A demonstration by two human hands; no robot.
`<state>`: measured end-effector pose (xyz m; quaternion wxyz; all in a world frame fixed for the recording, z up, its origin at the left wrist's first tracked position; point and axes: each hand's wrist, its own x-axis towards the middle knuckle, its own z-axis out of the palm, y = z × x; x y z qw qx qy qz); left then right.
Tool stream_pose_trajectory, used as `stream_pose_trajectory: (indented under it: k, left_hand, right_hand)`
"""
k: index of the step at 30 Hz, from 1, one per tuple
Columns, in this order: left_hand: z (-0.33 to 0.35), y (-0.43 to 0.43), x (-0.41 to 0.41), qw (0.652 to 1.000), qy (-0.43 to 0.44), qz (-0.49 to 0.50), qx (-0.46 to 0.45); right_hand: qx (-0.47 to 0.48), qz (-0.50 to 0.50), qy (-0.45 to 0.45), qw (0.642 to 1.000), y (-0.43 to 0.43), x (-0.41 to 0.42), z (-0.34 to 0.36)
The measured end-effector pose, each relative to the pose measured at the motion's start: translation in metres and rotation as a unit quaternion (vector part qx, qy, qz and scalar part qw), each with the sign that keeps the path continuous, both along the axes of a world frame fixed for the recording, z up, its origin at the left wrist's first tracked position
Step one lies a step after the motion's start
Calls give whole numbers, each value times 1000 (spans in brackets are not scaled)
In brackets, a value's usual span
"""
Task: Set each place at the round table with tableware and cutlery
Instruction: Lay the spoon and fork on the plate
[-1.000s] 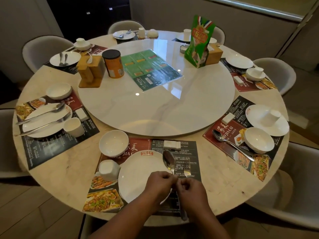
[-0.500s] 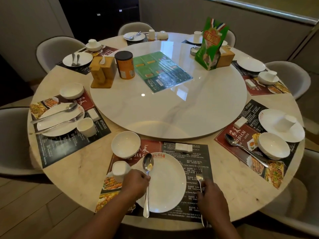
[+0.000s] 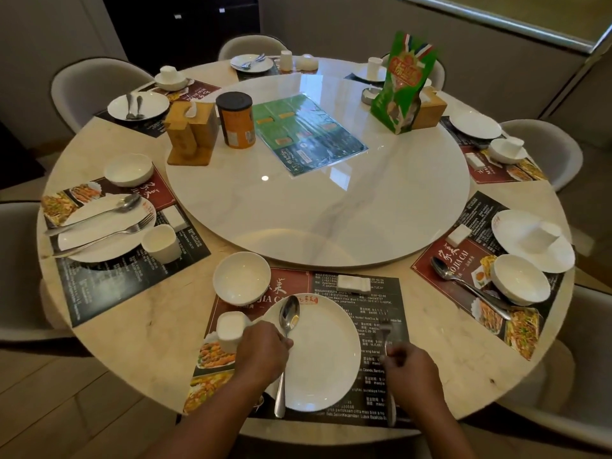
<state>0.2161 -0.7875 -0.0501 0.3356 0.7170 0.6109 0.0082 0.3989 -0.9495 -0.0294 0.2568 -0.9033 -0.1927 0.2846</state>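
The two hands have moved apart, and the plate (image 3: 324,369) now lies between them. The left hand (image 3: 261,354) grips the spoon (image 3: 289,314), the right hand (image 3: 410,372) grips the fork (image 3: 385,327), both pointing ahead. This place seems almost set.

Grey padded chairs (image 3: 96,91) ringed round a beige marble round table (image 3: 139,332). Pale wood-plank floor (image 3: 66,409) lower left. Plain grey wall (image 3: 331,24) behind, dark cabinet (image 3: 185,28) to its left. Bright window strip (image 3: 530,11) top right. Dim warm light.
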Motion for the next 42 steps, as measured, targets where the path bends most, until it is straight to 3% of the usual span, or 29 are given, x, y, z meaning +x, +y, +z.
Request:
stream_pose_trajectory:
  k: [4,11,36,42]
  left_hand:
    - [-4,2,-2,1000,2,0,8]
    - [-5,3,-3,999,16,-26,37]
    - [-3,-2,-12,993,-14,-65,100]
    - [13,-13,-50,984,-65,-88,140]
  right_hand:
    - [55,53,15,997,24,-19,12]
    - [39,110,57,992,54,-58,-1]
    - [16,178,-112,978,62,-71,-12]
    - [128,247,-175,945,90,-84,13]
